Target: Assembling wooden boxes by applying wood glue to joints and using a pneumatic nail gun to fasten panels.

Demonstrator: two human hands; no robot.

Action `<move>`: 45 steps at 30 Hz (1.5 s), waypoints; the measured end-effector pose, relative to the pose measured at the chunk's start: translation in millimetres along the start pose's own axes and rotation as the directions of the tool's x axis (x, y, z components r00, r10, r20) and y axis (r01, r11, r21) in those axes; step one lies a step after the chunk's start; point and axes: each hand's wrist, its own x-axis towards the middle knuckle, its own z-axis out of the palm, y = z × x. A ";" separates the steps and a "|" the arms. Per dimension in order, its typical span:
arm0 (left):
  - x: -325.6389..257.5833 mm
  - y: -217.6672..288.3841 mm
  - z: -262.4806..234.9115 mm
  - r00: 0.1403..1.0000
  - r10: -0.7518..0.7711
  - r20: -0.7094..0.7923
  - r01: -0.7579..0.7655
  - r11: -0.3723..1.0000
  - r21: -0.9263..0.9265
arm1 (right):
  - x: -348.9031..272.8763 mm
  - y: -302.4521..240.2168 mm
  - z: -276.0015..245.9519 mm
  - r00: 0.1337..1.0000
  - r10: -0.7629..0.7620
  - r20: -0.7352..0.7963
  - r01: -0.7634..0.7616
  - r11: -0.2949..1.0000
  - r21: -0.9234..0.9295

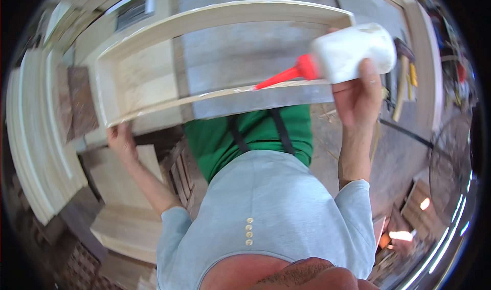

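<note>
A long, narrow frame of pale wood (230,14) lies across the worktable in front of me, with whitish streaks along its upper edges. At its near left corner, my left hand (121,141) is closed on the wood. My right hand (358,98) grips a white plastic glue bottle (353,53), tipped over on its side above the frame's right end. The bottle's red nozzle (286,77) slants down to the left, its tip at the near rail's top edge. From this angle I cannot tell whether the tip touches the wood. Part of my right fingers is hidden behind the bottle.
Long pale boards (36,136) are stacked at the left, beside a brown flat piece (82,103). More planks (128,218) sit lower left. A hammer (404,52) and other tools lie right of the bottle. Wood scraps (417,208) are at the lower right.
</note>
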 end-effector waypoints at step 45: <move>-15.7 148.3 210.2 0.816 0.211 0.539 -0.248 0.969 -0.003 | 197.8 -35.4 98.6 0.970 -0.092 0.225 0.079 0.995 0.068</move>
